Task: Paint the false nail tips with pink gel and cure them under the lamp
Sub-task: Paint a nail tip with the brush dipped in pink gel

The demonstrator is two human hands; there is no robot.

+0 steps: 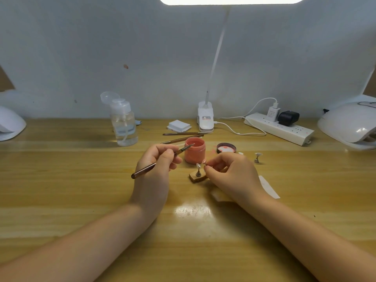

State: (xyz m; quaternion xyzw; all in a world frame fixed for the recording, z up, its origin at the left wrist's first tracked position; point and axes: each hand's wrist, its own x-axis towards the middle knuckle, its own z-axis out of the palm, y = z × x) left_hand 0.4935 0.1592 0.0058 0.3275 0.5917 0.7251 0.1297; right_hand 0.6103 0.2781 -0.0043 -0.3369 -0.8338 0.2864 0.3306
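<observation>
The left hand [157,159] held a thin brush [160,160] pencil-style, fingers curled round the shaft near the ferrule, w/ the bristle end up over the open jar of pink gel [194,150]. The right hand [227,171] was pinched closed on sth tiny at its fingertips [206,166], prob. a nail tip [204,162] on its own small stand, though it was too small to say for sure. Just beside those fingertips another nail tip [198,165] sat on a little metal stand planted on a small wooden block [197,177]. A third tip on a stand [258,157] stood apart to the right, near the jar's lid [226,147], which lay inside-up w/ pink smears.

Handling, as a judgement: the tips looked featherweight, thin plastic, glossy and so likely slippery; a hard pinch could flick one off or flex it. Better to grip the stand's stem or base, not the tip's face, esp. once gel was on it, since wet gel would smear. The stands looked top-heavy and easy to knock over. The brush was light and stiff, best held low for control. The jar was open, squat, fairly stable.

A white curing lamp [350,125] sat at the table's [81,200] far right, well apart from the work; another white dome [10,125] showed at far left.
</observation>
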